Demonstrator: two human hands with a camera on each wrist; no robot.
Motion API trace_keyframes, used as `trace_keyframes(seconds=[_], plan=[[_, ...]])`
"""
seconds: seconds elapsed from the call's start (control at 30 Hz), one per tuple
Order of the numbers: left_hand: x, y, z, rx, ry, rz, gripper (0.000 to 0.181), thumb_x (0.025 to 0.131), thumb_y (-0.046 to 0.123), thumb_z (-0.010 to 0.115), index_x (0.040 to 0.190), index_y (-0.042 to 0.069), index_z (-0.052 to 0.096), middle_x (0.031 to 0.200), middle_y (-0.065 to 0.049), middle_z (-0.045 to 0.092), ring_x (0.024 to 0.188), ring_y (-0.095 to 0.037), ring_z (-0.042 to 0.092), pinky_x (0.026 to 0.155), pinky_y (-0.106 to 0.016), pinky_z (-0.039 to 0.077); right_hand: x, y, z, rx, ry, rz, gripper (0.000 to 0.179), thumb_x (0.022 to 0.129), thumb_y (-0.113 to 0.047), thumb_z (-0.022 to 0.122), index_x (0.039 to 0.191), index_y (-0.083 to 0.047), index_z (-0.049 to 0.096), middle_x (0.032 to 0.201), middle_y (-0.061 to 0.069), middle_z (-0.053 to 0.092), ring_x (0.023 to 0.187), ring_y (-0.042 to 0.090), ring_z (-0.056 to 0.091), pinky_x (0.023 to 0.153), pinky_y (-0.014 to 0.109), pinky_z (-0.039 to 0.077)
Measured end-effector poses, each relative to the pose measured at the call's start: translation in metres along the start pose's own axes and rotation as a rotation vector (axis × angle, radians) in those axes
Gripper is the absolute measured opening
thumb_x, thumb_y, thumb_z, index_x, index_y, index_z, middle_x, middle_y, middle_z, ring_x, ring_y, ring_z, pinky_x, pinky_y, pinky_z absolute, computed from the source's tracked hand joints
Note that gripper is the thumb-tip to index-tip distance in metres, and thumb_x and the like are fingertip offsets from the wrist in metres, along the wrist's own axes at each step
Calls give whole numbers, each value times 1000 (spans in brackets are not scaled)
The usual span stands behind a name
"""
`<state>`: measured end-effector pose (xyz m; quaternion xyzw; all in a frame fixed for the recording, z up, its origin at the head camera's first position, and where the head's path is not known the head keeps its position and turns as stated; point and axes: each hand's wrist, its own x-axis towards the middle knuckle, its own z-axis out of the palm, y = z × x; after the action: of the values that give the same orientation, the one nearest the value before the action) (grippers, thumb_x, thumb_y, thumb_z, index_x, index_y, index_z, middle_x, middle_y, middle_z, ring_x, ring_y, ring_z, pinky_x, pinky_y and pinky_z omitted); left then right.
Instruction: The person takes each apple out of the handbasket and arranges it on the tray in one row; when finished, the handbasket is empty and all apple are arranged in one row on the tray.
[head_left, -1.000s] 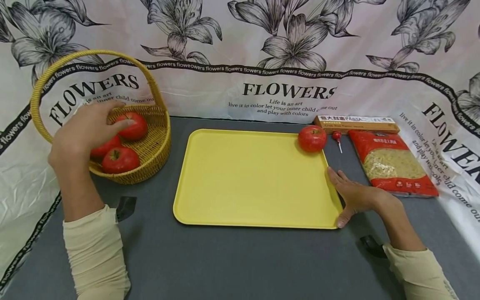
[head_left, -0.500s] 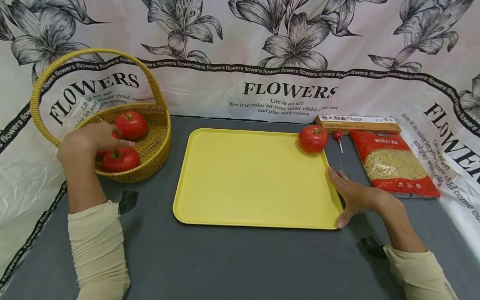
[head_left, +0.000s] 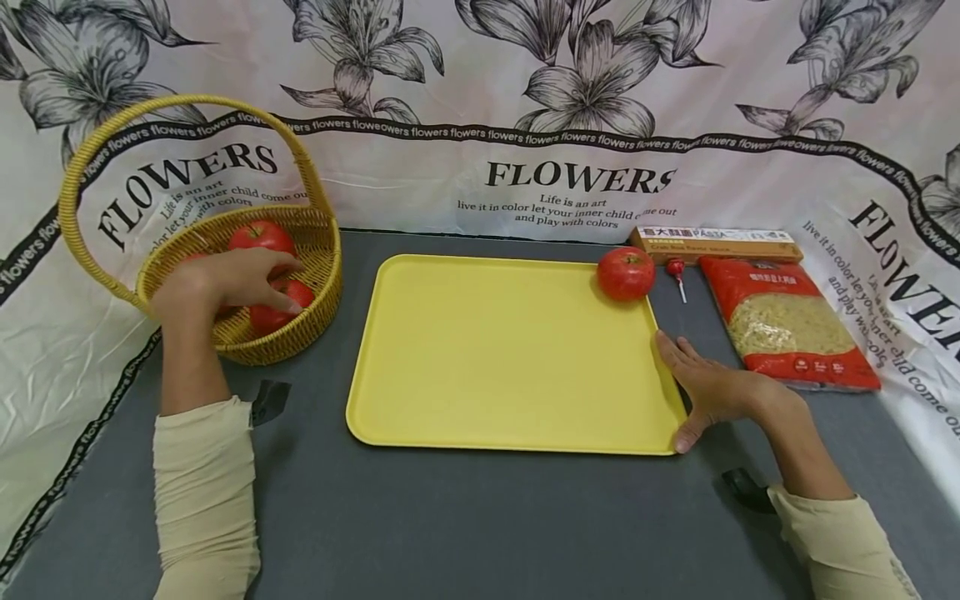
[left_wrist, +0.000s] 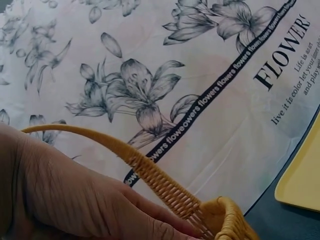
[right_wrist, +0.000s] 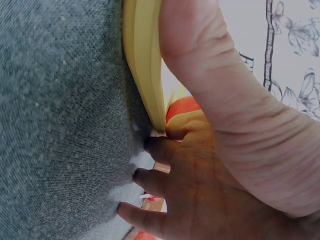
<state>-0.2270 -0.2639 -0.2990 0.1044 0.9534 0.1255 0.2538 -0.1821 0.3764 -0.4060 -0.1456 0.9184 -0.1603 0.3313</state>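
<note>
- Inside the round, tightly woven yellow basket [head_left: 324,296], with its tall hooped handle, the left hand [head_left: 225,283] bends thumb and fingers around a smooth, shiny red fruit [head_left: 264,322]; some of its fingertips are hidden
- Just behind this, against the wickerwork, sits another glossy fruit [head_left: 262,237], roundish
- At the right rim of the flat yellow tray [head_left: 510,358], smooth and round-cornered, the right hand [head_left: 716,392] rests with fingers extended, touching the edge and gripping nothing
- On the tray's far right corner stands a speckled red fruit [head_left: 626,273]
- Beyond lie a red-wrapped lollipop [head_left: 675,268], a slim cardboard box [head_left: 716,245] and a crinkled plastic packet [head_left: 795,325], its window showing pale contents
- Beneath everything spreads dark grey, fine-grained cloth [head_left: 480,525]
- Behind hangs a creased, sheeny white sheet [head_left: 420,187], printed with black lilies and "FLOWERS"
</note>
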Motion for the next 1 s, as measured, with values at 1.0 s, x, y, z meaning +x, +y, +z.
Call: trace_keyframes(seconds=[1.0], plan=[[-2,-8,-6,-143,398,-49,90,86,51,81,153,2,46,137,-30,54,120,-45,48,98,-66,47,-8,-16,-3,21,2,-22,164,57,-58,94,164,-9,-21,172,27,-19,157,52,-23,116,84,1]])
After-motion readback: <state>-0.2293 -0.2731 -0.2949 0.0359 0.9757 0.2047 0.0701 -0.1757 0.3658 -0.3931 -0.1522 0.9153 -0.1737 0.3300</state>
